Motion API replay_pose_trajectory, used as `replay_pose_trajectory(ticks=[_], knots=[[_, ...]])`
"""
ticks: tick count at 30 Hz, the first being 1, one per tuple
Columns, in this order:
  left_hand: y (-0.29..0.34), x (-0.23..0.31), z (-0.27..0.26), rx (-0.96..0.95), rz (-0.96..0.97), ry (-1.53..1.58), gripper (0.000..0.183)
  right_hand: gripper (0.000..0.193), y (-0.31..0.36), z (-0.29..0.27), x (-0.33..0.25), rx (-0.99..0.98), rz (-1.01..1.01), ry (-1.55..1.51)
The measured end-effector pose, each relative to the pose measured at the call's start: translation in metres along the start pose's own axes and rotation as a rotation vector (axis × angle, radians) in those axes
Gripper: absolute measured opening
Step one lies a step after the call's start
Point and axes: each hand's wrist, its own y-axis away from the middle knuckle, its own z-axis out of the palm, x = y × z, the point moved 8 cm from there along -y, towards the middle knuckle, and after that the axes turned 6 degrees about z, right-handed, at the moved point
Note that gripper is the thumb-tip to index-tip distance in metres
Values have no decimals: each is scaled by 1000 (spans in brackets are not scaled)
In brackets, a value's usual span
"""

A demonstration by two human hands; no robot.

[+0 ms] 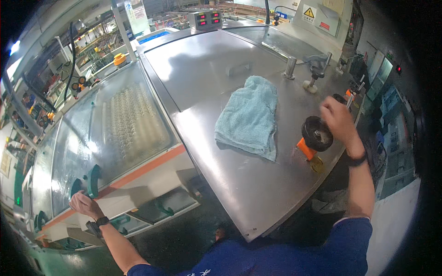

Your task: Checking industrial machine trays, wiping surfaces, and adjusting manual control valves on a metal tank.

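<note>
On the left, my left hand [86,205] closes round the near end of a green handle [76,186] at the lower edge of a clear, wet machine cover [73,142]. A second green handle [94,181] stands just beside it. My right hand [340,120] is curled at the upper right rim of a black handwheel [313,130]; its fingers hide whatever part they grip. Below the wheel are an orange bracket [304,149] and a yellow tag [316,164]. A crumpled light-blue cloth [251,117] lies on the steel panel [214,184] between my hands.
Metal posts and clamp knobs [316,71] rise from the panel's far right. A display box with red digits [205,20] sits at the back. Behind the clear cover is a bed of pale rollers [133,119]. A yellow knob [119,59] stands at the far left.
</note>
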Motion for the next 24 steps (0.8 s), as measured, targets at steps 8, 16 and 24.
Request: replay_pose_trajectory(ticks=[8,16,24], knots=[[0,14,-10,49,1,10,34,12,-2,-3,-17,-50,2,-75],[1,3,0,-12,-16,7,35,12,-16,15,-18,-30,-27,2],[6,4,2,6,-17,-19,36,16,-9,17,-44,-36,35,6]])
